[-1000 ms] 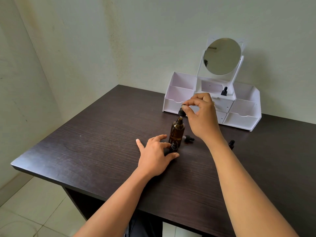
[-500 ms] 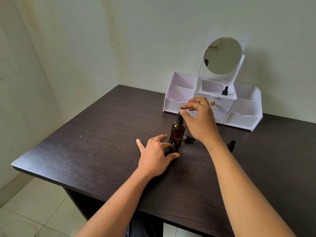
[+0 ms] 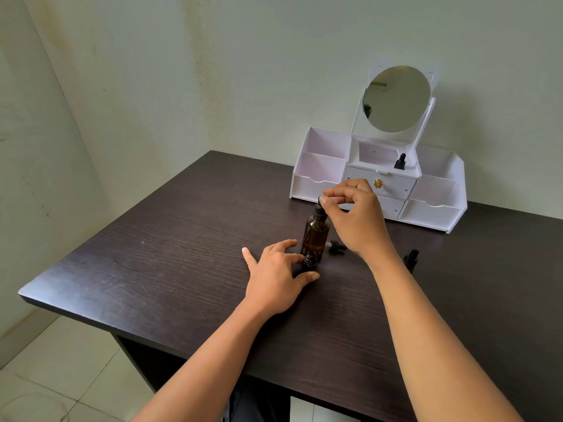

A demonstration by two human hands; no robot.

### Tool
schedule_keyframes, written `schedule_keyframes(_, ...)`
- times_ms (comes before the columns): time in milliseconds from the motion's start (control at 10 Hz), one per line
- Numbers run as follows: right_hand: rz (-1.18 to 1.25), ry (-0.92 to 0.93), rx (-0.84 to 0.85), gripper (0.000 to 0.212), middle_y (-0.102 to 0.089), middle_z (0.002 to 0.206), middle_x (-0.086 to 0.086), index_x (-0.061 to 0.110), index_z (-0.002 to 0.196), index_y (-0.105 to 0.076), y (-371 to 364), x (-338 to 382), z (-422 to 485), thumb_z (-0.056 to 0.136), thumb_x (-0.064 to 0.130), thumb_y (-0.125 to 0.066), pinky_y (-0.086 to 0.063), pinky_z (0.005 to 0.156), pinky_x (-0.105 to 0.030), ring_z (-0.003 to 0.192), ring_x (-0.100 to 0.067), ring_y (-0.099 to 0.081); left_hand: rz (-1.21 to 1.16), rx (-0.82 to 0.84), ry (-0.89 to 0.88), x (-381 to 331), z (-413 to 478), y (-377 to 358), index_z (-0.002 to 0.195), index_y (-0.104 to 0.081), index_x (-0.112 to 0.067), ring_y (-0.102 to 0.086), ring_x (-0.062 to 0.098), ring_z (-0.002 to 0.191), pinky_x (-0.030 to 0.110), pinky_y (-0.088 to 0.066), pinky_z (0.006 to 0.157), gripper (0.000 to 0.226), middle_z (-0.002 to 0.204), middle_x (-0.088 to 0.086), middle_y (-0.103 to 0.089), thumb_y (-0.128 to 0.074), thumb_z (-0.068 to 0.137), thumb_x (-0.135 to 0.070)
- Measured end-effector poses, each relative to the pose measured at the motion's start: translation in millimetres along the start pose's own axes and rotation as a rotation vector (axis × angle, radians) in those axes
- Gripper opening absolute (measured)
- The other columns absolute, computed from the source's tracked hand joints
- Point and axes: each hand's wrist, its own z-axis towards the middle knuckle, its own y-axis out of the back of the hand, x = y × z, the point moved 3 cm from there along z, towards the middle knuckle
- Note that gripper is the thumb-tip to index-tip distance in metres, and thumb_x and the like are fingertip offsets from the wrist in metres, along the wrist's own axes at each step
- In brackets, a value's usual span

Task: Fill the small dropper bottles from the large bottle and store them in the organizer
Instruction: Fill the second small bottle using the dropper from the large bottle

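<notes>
Two grips, right hand (image 3: pixel 357 221) pinching dropper cap (image 3: pixel 319 210) on large bottle (image 3: pixel 315 236), left hand (image 3: pixel 273 279) holding small bottle (image 3: pixel 309 261)

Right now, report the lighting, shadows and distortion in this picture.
Head view: soft, even light, no harsh glare on the table; faint wall shadow right of the organizer; wide-angle stretch lengthens the forearms; the open small bottle at the left hand blends into dark wood.

The place looks like a plain room in a home, arranged as a dressing corner. A dark brown wood-grain table (image 3: pixel 170 239) stands where two pale, stained painted walls (image 3: pixel 274 71) meet, above pale floor tiles (image 3: pixel 61 376). On it sits a white plastic cosmetic organizer (image 3: pixel 432 208) with small drawers, a gold knob (image 3: pixel 378 183) and a round mirror (image 3: pixel 396 99).
</notes>
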Motion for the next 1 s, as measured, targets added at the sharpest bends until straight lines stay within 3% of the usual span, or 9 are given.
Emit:
schedule_keyframes(200, -0.031, 0.011, 0.029, 0.005, -0.054, 0.115, 0.001, 0.02, 0.094, -0.073, 0, 0, 1, 0.089, 0.019, -0.073, -0.047, 0.077, -0.007, 0.09, -0.011, -0.065, -0.006, -0.004, -0.003, 0, -1, 1, 0.127, -0.063, -0.032, -0.023, 0.012, 0.145, 0.07, 0.01, 0.11, 0.05, 0.155, -0.014, -0.033, -0.06, 0.086, -0.061)
schedule_keyframes(300, -0.035, -0.003, 0.014, 0.005, -0.052, 0.111, 0.004, 0.014, 0.093, -0.073, 0, 1, 2, 0.089, 0.015, -0.072, -0.044, 0.074, -0.001, 0.088, -0.009, -0.062, -0.008, 0.0, -0.003, -1, -1, 1, 0.128, -0.063, -0.032, -0.023, 0.012, 0.144, 0.07, 0.01, 0.111, 0.05, 0.155, -0.014, -0.033, -0.06, 0.086, -0.061)
schedule_keyframes(600, -0.023, -0.029, 0.021, 0.019, -0.054, 0.114, 0.004, 0.017, 0.103, -0.073, 0, 0, 0, 0.088, 0.028, -0.074, -0.043, 0.07, 0.0, 0.089, -0.008, -0.063, -0.003, -0.002, -0.009, -1, -1, 2, 0.128, -0.063, -0.032, -0.023, 0.013, 0.144, 0.071, 0.01, 0.11, 0.05, 0.155, -0.013, -0.033, -0.06, 0.086, -0.061)
schedule_keyframes(800, -0.054, -0.033, 0.06, 0.015, -0.056, 0.113, 0.0, 0.017, 0.102, -0.073, -5, 0, 2, 0.089, 0.025, -0.073, -0.043, 0.073, -0.006, 0.087, -0.006, -0.061, -0.005, -0.013, -0.013, 0, -2, 1, 0.127, -0.063, -0.031, -0.024, 0.012, 0.144, 0.07, 0.009, 0.111, 0.051, 0.154, -0.014, -0.034, -0.059, 0.086, -0.061)
schedule_keyframes(1000, 0.0, 0.022, -0.056, 0.016, -0.062, 0.106, -0.001, 0.011, 0.101, -0.074, 6, 12, 4, 0.092, 0.023, -0.07, -0.041, 0.07, 0.0, 0.081, 0.001, -0.059, -0.005, -0.005, -0.01, -1, -2, 2, 0.129, -0.062, -0.031, -0.023, 0.012, 0.144, 0.07, 0.011, 0.111, 0.051, 0.154, -0.014, -0.033, -0.06, 0.087, -0.06)
